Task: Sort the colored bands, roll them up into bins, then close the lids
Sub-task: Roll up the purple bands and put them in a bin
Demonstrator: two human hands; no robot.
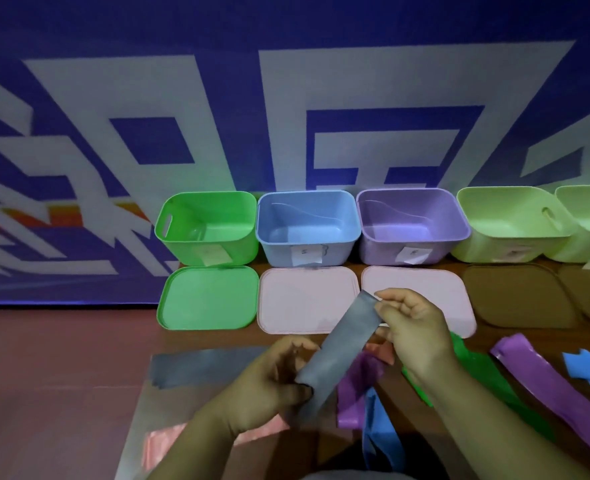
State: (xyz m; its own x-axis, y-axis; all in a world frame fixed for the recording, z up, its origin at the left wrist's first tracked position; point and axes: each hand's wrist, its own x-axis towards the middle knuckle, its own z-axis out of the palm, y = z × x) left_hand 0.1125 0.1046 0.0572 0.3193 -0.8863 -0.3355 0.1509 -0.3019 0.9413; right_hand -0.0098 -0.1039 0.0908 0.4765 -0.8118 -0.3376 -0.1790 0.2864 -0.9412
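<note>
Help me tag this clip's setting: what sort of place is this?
Likely a staged indoor sorting station, not a home: labelled open bins in a row, lids laid before them, and a blue-and-white printed banner behind.

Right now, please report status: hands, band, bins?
Left hand, right hand hold grey band. Bins open, lids flat in front. Loose bands beneath hands.

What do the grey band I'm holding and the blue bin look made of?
The flat grey band looks like thin rubber or latex, dull sheen: it curves softly between the left hand and right hand. The open blue bin looks like moulded plastic, smooth and semi-matt, with rounded corners and a rolled rim.
</note>
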